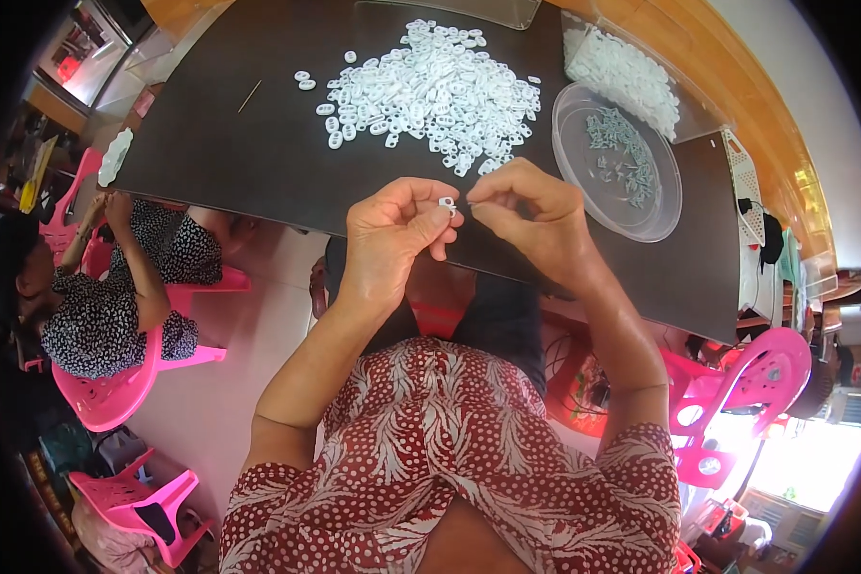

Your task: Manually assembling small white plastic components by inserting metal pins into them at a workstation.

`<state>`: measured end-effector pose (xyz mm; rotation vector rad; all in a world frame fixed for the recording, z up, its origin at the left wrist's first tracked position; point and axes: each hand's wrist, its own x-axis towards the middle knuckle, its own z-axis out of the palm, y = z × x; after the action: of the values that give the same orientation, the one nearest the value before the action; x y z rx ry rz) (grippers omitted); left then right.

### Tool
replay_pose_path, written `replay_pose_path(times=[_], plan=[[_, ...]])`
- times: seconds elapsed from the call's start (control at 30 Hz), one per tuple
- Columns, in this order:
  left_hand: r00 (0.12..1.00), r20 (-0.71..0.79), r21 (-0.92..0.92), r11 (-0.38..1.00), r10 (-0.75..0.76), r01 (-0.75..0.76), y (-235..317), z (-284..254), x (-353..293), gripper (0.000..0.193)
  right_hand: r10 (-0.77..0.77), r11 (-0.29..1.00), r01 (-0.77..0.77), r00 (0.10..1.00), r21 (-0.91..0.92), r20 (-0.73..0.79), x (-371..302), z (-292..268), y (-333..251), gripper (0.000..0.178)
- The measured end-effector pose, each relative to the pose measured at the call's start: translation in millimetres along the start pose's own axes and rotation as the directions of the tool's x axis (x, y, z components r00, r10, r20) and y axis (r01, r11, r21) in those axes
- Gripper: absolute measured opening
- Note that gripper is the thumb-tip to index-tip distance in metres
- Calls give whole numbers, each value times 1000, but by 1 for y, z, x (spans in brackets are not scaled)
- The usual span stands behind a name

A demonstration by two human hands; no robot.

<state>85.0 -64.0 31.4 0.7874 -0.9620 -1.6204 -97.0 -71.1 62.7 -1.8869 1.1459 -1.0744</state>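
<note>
Pinching 1 white piece (447, 204) near the edge of the counter (230, 163), the left hand (392, 230) is risking a drop should its grip slacken, while the right hand's (547, 215) fingers are pressing together, contents unclear.

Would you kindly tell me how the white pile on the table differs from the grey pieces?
The white pile sits on the dark table, the grey pieces in a clear dish. The white pile is heaped; the grey pieces spread thinly. Both comprise many small items.
</note>
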Motion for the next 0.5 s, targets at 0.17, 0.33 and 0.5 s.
replay_pose_path(times=[0.17,0.33,0.5], plan=[[999,-1,-20,999,47,-47,-1,-1,-7,18,1,997,-3,1000,72,22,1,14,1,11],[997,-26,15,998,67,-67,-6,0,-12,19,53,992,-53,999,118,7,-2,20,3,11],[990,-79,129,985,121,-111,-6,6,-16,16,120,982,-121,993,144,16,-4,21,1,11]])
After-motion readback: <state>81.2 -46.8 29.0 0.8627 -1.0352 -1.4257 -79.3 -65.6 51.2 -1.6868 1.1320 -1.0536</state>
